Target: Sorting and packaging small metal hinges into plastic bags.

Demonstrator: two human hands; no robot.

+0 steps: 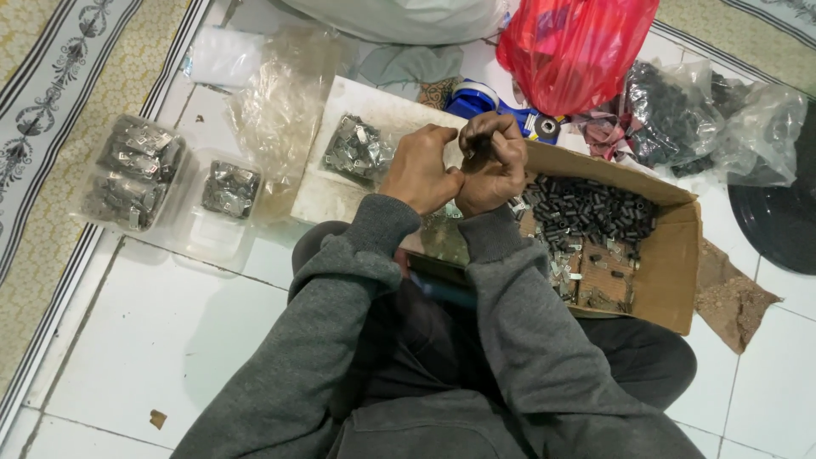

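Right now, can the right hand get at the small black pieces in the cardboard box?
Probably yes. The right hand is up against the left hand, just beside the cardboard box. The box is open-topped and the black pieces lie uncovered, with nothing between them and the hand.

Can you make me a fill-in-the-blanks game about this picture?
1. The box with small black parts is made of ____.
2. The plastic bag at the top is ____.
3. The person's sleeves are ____.
4. The left hand and right hand are held ____ each other.

Answers: cardboard; red; grey; against
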